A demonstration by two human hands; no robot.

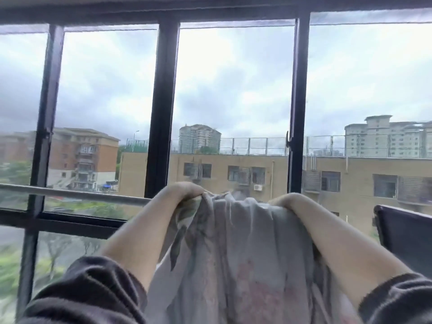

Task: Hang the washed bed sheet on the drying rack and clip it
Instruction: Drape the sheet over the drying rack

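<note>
- At the window (161, 113), left hand (184, 191) and right hand (288, 202) each clutch the bunched bed sheet (236, 242) near the rail (70, 194).
- Not draped yet, I'd say; clipping remains.

A wide window (163, 113) with black frames fills the view — soft grey daylight comes through. Outside: cloudy sky (233, 78), a tan building (233, 164) straight across, an orange-brick block (102, 155) at left, pale towers (385, 141) at right, blurred green trees (11, 265) below left.
</note>
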